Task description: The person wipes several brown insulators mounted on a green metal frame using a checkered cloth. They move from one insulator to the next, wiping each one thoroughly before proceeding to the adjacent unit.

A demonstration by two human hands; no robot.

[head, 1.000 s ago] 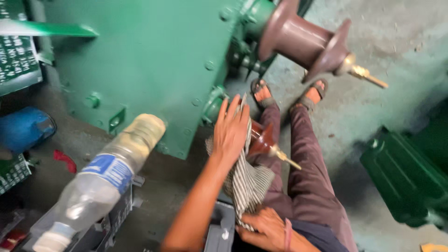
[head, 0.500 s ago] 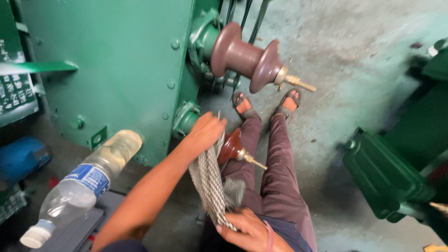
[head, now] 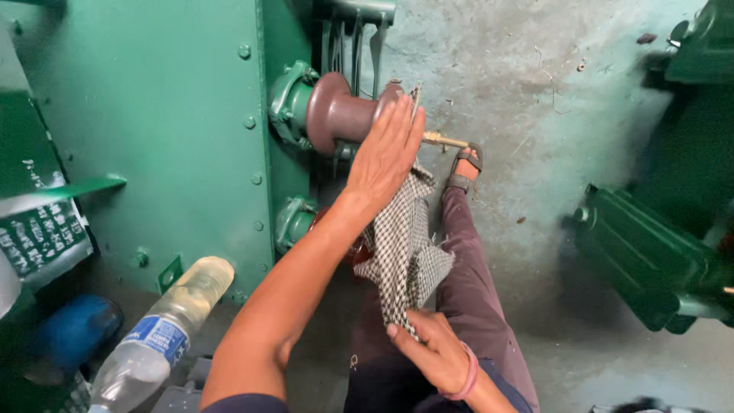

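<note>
Checkered cloth [head: 404, 245]: left hand [head: 386, 157] presses it flat-palmed on the brown insulator [head: 344, 115]; right hand [head: 436, 356] pinches its tail—keep it taut.

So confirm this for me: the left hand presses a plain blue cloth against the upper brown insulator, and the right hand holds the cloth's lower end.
Not quite. The head view shows the cloth is checked black and white, not plain blue. The rest holds: the left hand presses it against the upper brown insulator, and the right hand holds its lower end.
</note>
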